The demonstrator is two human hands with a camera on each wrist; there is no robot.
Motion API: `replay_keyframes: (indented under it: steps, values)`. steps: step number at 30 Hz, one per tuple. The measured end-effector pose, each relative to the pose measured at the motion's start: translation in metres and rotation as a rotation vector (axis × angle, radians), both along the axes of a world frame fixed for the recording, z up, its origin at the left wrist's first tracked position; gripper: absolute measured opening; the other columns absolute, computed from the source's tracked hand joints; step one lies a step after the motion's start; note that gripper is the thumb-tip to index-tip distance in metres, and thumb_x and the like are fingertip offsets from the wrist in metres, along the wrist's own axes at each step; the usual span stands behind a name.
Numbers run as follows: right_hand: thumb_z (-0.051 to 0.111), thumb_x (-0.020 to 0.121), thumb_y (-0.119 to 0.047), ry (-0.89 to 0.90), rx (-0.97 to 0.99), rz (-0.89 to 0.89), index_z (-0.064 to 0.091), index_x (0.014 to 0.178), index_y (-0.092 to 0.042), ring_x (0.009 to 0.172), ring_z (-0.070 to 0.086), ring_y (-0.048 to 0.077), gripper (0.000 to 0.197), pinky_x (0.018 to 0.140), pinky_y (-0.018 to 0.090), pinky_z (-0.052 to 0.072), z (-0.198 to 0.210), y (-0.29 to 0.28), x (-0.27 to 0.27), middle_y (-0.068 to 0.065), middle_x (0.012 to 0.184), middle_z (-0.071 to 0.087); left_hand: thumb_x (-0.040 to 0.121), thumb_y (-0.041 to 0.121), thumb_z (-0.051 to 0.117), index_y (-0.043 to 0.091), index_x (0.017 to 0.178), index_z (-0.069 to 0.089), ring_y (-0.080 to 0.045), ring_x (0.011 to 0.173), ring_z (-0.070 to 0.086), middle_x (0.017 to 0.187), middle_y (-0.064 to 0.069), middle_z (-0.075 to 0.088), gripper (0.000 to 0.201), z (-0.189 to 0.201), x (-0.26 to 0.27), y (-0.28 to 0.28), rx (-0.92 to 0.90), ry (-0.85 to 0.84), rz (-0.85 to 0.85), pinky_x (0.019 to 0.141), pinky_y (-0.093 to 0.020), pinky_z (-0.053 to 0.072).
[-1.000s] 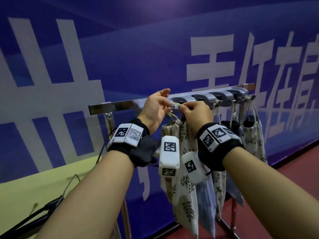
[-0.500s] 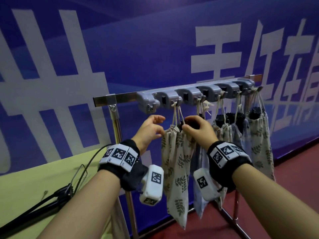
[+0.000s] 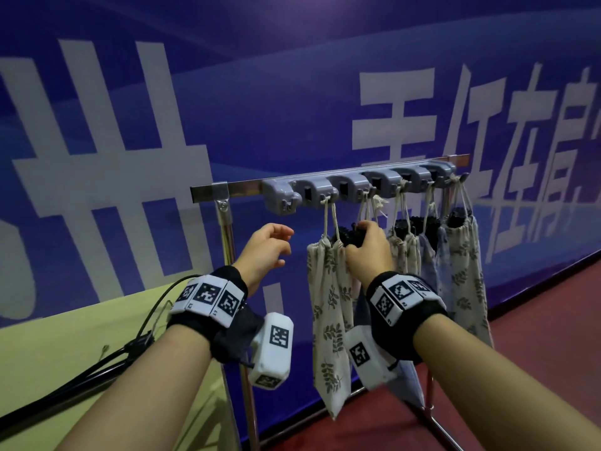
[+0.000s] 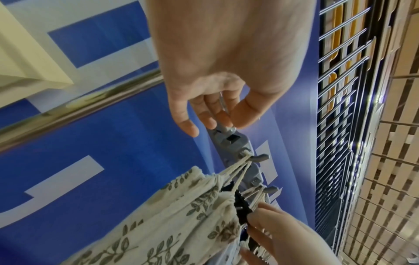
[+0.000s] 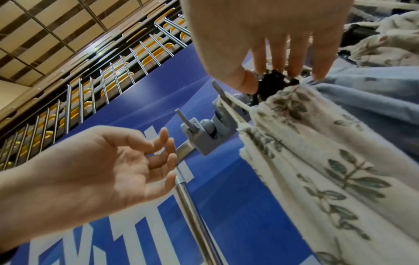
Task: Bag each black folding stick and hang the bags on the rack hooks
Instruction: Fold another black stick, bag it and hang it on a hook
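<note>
1. A second earlier both hands were up at the grey hook rail (image 3: 357, 187), working the cord of the leaf-print bag (image 3: 328, 307) over a hook. By this moment they had dropped below the rail, and the bag hung by its own cord (image 3: 327, 216) from the second hook from the left end.

2. The left hand (image 3: 265, 252) had let go. Its fingers (image 5: 158, 141) were loosely curled and held nothing, well to the left of the bag and apart from it.

3. The right hand (image 3: 367, 252) stayed at the bag's mouth. Its fingers (image 5: 292, 59) were curled over the black folding stick (image 5: 271, 84), whose top poked out of the gathered opening just beneath the fingertips. It looked like a settling touch and not a carrying grip, since the cord was already taut on the hook.

4. To the right of the right fingers, more bags (image 3: 458, 271) hung from the further hooks, each with a dark stick end showing at its mouth.

5. To the left of the left fingers, the end hook (image 3: 286, 205) was bare.

6. Judged from this, the hanging of this bag was done or very nearly so. What remained was to release the right hand and, if another stick was still unbagged, to fill the last free hook. No loose stick could be seen from here; dark rods lay on the green table (image 3: 48, 336), but what they were could not be told.
</note>
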State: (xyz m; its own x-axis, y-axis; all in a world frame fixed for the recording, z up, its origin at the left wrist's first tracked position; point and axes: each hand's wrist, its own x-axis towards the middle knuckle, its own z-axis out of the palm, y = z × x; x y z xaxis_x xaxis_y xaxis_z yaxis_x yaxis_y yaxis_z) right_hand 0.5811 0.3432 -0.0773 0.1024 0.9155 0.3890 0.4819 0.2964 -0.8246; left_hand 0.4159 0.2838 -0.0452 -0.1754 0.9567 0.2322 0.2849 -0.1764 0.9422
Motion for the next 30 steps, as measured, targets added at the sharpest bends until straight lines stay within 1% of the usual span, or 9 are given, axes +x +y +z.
replay_keyframes:
  steps: [3,7,10,16,20,23,25,27,30]
  values:
    - [0.05,0.085,-0.008,-0.023,-0.012,-0.105,0.043,0.125,-0.008,0.124,0.036,0.03,0.04,0.097,0.038,0.036,0.008,-0.014,-0.004,0.011,0.132,0.038,0.087,-0.005,0.046,0.022,0.092,0.056,-0.012,0.093,0.051,0.097,0.006,0.053,0.029,0.002,-0.011,-0.016,0.014,0.014,0.028,0.082,-0.033,0.046]
    - [0.054,0.088,-0.014,0.026,-0.018,-0.101,0.045,0.119,-0.007,0.124,0.037,0.032,0.033,0.1,0.039,0.035,0.016,-0.036,-0.023,0.014,0.131,0.039,0.087,-0.005,0.046,0.022,0.088,0.056,-0.012,0.09,0.05,0.093,0.006,0.053,0.029,0.006,-0.032,-0.04,0.025,0.007,0.083,0.076,-0.03,0.046]
    - [0.052,0.089,-0.012,0.039,-0.017,-0.058,0.045,0.118,-0.006,0.12,0.041,0.032,0.031,0.092,0.036,0.035,0.02,-0.054,-0.044,0.014,0.13,0.039,0.087,-0.006,0.044,0.02,0.086,0.055,-0.013,0.087,0.049,0.09,0.004,0.052,0.029,0.009,-0.051,-0.062,0.024,-0.007,0.123,0.069,-0.028,0.044]
    - [0.048,0.089,-0.005,0.122,-0.104,0.159,0.04,0.121,-0.004,0.076,0.044,0.021,0.033,0.068,0.029,0.035,0.023,-0.095,-0.106,0.015,0.129,0.041,0.089,-0.006,0.042,0.02,0.084,0.054,-0.01,0.082,0.048,0.088,0.003,0.051,0.029,0.005,-0.108,-0.117,0.008,-0.03,0.244,0.069,-0.026,0.043]
    - [0.049,0.088,-0.007,0.167,-0.247,0.296,0.04,0.119,-0.005,0.091,0.05,0.028,0.031,0.073,0.034,0.044,0.018,-0.117,-0.157,0.017,0.127,0.043,0.088,-0.007,0.042,0.019,0.082,0.053,-0.009,0.076,0.046,0.084,0.002,0.049,0.028,-0.009,-0.155,-0.156,-0.05,-0.058,0.366,0.067,-0.026,0.042]
    - [0.051,0.087,-0.008,0.194,-0.397,0.391,0.043,0.101,-0.005,0.092,0.052,0.03,0.016,0.07,0.035,0.046,0.01,-0.137,-0.197,0.016,0.11,0.051,0.087,-0.006,0.041,0.016,0.086,0.054,-0.01,0.077,0.046,0.085,0.001,0.05,0.026,-0.026,-0.191,-0.186,-0.099,-0.072,0.483,0.066,-0.027,0.043]
    - [0.053,0.085,-0.008,0.204,-0.483,0.426,0.048,0.112,-0.001,0.1,0.055,0.031,0.028,0.071,0.036,0.049,0.002,-0.143,-0.215,0.016,0.113,0.054,0.087,-0.005,0.041,0.016,0.088,0.054,-0.01,0.078,0.047,0.086,0.0,0.05,0.025,-0.037,-0.206,-0.198,-0.123,-0.093,0.535,0.066,-0.027,0.043]
    - [0.054,0.083,-0.011,0.185,-0.551,0.421,0.044,0.129,-0.002,0.112,0.052,0.034,0.048,0.085,0.042,0.051,-0.009,-0.15,-0.234,0.018,0.127,0.051,0.087,-0.005,0.04,0.018,0.084,0.054,-0.012,0.079,0.048,0.087,0.001,0.05,0.027,-0.048,-0.218,-0.211,-0.123,-0.134,0.566,0.065,-0.027,0.043]
    - [0.053,0.084,-0.02,0.122,-0.581,0.326,0.039,0.134,-0.002,0.117,0.049,0.036,0.055,0.1,0.042,0.044,-0.024,-0.162,-0.252,0.019,0.134,0.047,0.087,-0.005,0.04,0.018,0.083,0.055,-0.013,0.079,0.05,0.087,0.001,0.052,0.029,-0.065,-0.23,-0.223,-0.124,-0.203,0.581,0.064,-0.026,0.043]
